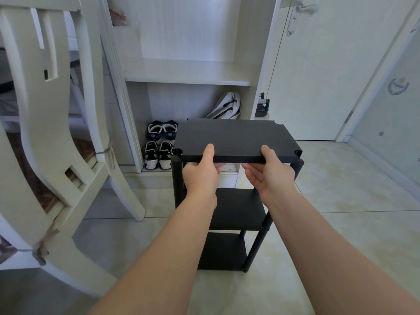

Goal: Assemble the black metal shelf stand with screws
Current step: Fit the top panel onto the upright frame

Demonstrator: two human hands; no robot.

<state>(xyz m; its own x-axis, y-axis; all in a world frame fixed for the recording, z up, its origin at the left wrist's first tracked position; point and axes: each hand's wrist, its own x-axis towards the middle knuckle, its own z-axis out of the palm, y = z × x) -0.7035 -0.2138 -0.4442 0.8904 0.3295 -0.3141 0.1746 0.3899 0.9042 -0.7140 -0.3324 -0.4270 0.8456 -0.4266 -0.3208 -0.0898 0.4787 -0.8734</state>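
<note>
Panel: black top panel (236, 139) held over the posts of the shelf stand (238, 210) — on the tiled floor (341, 201).
Left hand (201, 171): pinches its near edge, thumb above, fingers beneath.
Right hand (270, 173): same pinch, same edge.

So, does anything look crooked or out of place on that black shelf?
Yes: the top panel is not seated. The left hand and right hand hold its front edge, and its right corner notches show no post in them.

Three black shelf panels (234, 137) stack toward six o'clock, with two hands: left hand (201, 171), right hand (270, 172). Four shoes (151, 153) and one chair (41, 110) sit toward nine o'clock, one bag (227, 105) at twelve.
</note>
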